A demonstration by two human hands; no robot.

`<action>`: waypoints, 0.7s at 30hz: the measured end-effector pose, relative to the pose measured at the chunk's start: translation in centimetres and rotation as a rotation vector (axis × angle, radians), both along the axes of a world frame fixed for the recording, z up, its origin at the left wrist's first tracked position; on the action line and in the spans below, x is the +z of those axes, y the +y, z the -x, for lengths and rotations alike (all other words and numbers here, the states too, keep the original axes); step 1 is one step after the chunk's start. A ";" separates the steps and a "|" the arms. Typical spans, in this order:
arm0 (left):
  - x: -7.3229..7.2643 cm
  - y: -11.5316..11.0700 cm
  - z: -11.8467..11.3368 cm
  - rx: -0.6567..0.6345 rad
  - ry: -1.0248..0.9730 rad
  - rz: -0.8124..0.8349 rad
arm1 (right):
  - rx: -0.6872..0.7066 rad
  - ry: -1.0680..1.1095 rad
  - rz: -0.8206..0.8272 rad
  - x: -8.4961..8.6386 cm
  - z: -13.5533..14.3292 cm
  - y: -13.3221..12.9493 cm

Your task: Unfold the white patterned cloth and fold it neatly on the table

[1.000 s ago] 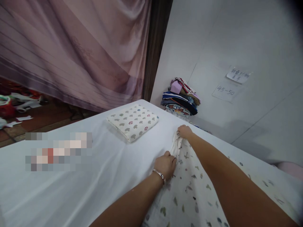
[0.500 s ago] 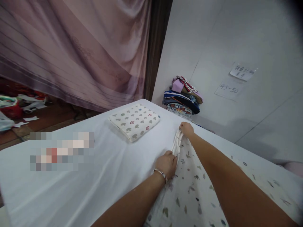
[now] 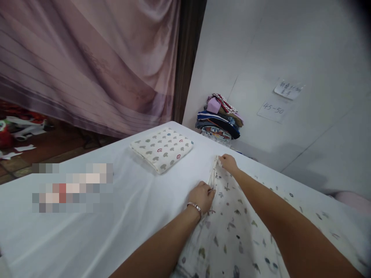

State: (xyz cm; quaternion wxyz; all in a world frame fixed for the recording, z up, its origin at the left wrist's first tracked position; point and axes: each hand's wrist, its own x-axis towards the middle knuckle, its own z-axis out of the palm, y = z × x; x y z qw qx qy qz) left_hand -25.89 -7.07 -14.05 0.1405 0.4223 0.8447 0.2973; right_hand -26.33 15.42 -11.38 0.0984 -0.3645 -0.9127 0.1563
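Observation:
A white cloth with a leaf print point(image 3: 232, 227) spreads over the near right part of the white-covered table point(image 3: 87, 239). My left hand point(image 3: 202, 197), with a bracelet at the wrist, grips the gathered left edge of this cloth. Farther up the same edge, my right hand point(image 3: 227, 163) pinches the cloth near its far corner. Beyond my left hand lies a folded white cloth with a mushroom print point(image 3: 162, 148), touched by neither hand.
Folded fabrics are stacked point(image 3: 220, 116) behind the table by the wall, below paper notes point(image 3: 288, 89). A pink curtain point(image 3: 116, 65) hangs at the back left. A blurred-out patch point(image 3: 75, 187) covers something on the table's left.
The view has shifted slightly. My right hand's fingers have moved a little off the tip of the cloth's corner, which now shows to their left. Both hands keep hold of the cloth.

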 end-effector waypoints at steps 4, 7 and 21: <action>0.1 0.0 0.1 0.024 -0.010 -0.013 | 0.082 -0.037 0.103 -0.7 -2.1 -1.8; 0.1 0.0 0.2 0.060 -0.009 -0.035 | 0.174 -0.077 0.156 -0.8 -2.7 -2.6; 0.3 0.1 0.3 0.135 -0.049 0.031 | 0.416 -0.316 -0.019 2.0 -2.0 -2.6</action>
